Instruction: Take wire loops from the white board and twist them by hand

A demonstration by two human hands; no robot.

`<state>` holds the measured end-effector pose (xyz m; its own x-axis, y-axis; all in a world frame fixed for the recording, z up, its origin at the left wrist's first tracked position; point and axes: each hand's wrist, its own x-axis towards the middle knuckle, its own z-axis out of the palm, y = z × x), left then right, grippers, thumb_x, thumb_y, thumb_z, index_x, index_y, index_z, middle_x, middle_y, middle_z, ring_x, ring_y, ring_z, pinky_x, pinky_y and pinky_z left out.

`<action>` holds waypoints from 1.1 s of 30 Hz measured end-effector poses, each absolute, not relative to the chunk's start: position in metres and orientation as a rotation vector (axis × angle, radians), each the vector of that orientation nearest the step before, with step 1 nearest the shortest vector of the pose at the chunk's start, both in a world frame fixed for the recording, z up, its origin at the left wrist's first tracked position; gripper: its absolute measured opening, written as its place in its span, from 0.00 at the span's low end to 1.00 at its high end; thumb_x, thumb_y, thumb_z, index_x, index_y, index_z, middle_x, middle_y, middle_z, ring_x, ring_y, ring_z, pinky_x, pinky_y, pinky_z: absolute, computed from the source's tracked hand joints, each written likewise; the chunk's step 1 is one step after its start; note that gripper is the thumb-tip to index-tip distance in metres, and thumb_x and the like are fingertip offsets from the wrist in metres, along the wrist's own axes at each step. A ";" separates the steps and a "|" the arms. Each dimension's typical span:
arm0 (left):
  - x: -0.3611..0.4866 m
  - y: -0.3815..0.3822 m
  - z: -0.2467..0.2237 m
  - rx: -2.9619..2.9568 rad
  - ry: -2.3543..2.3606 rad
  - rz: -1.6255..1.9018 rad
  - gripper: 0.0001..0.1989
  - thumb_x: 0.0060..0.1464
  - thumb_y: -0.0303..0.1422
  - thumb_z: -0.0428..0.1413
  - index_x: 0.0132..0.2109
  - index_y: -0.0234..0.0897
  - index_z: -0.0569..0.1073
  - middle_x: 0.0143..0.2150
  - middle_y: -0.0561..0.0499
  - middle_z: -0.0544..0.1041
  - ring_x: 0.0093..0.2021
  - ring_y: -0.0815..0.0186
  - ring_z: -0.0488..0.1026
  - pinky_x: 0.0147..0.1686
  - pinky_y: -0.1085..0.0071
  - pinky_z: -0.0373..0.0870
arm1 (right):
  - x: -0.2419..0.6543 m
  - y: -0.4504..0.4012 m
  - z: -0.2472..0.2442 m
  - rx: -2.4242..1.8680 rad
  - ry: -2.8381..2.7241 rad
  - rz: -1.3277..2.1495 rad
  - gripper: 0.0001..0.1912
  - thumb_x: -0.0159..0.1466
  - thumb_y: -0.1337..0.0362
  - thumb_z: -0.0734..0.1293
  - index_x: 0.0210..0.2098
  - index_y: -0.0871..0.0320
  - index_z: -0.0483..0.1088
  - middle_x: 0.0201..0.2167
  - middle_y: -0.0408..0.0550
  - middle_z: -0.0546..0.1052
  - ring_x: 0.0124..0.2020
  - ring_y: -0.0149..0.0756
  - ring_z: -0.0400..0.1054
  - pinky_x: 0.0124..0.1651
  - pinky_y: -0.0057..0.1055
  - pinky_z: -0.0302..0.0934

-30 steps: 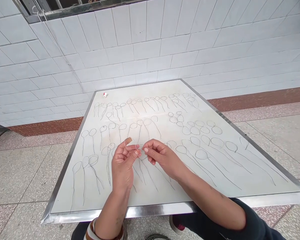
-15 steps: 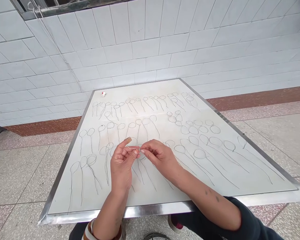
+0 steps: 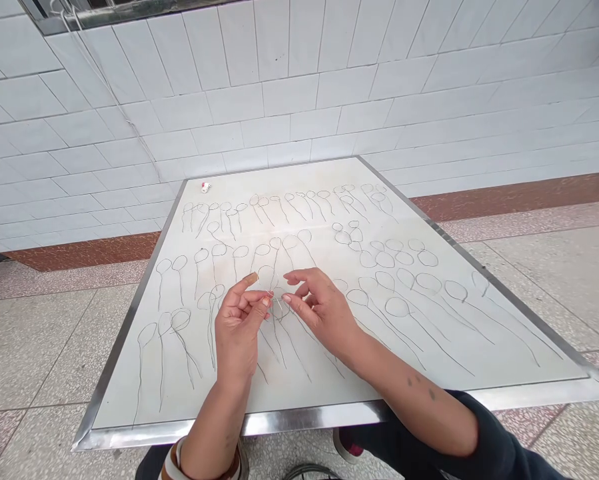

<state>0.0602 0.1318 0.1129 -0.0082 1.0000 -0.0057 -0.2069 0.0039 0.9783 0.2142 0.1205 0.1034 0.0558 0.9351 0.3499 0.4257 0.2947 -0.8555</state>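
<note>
My left hand point(image 3: 239, 317) pinches a thin, pale wire point(image 3: 279, 303) between thumb and index finger, above the middle of the table. A wrap or tape covers one of its raised fingertips. Just to the right, my right hand point(image 3: 322, 307) has its thumb and index finger apart, close to the wire with nothing visible between them. Thin wire loops with long tails lie below both hands, such as one wire loop point(image 3: 397, 307) right of my right hand. The exact shape of the held wire is hard to make out.
The white table point(image 3: 114, 400) has a metal edge point(image 3: 309, 420) and carries several rows of wire loops. A small red-and-white object point(image 3: 206, 187) sits at the far left corner. Behind stands a white tiled wall point(image 3: 279, 100), with a cord point(image 3: 129, 120) hanging on it.
My right thumb and index finger have parted and come off the wire. My left hand has shifted slightly left and still pinches it.
</note>
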 end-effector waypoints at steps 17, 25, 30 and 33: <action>0.047 0.129 0.137 1.474 1.245 0.955 0.35 0.48 0.28 0.60 0.63 0.50 0.65 0.30 0.55 0.77 0.30 0.65 0.68 0.31 0.70 0.61 | 0.231 0.123 0.096 -1.169 -2.063 0.092 0.16 0.69 0.68 0.60 0.53 0.46 0.69 0.53 0.49 0.70 0.42 0.36 0.66 0.35 0.32 0.66; 0.045 0.128 0.134 1.620 1.204 0.990 0.30 0.52 0.28 0.58 0.62 0.51 0.66 0.31 0.55 0.77 0.31 0.66 0.70 0.37 0.68 0.65 | 0.230 0.120 0.096 -1.296 -2.131 0.024 0.16 0.66 0.70 0.61 0.49 0.47 0.70 0.48 0.48 0.72 0.39 0.35 0.66 0.29 0.28 0.59; 0.046 0.127 0.138 1.654 1.230 1.003 0.29 0.53 0.30 0.58 0.62 0.52 0.66 0.35 0.53 0.78 0.33 0.65 0.71 0.38 0.66 0.66 | 0.229 0.121 0.099 -1.190 -2.115 -0.068 0.11 0.66 0.73 0.60 0.40 0.54 0.72 0.45 0.48 0.74 0.36 0.32 0.64 0.28 0.25 0.56; 0.047 0.128 0.139 1.534 1.292 1.125 0.30 0.53 0.33 0.60 0.62 0.52 0.65 0.42 0.51 0.79 0.37 0.64 0.72 0.39 0.66 0.68 | 0.228 0.123 0.102 -1.186 -2.073 -0.122 0.10 0.67 0.73 0.61 0.36 0.56 0.72 0.35 0.45 0.75 0.33 0.31 0.62 0.27 0.25 0.55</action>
<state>0.0472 0.1279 0.1390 0.0755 0.9893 0.1247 0.2599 -0.1402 0.9554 0.2283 0.1227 0.1019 -0.3057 0.7099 0.6345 0.7792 0.5695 -0.2618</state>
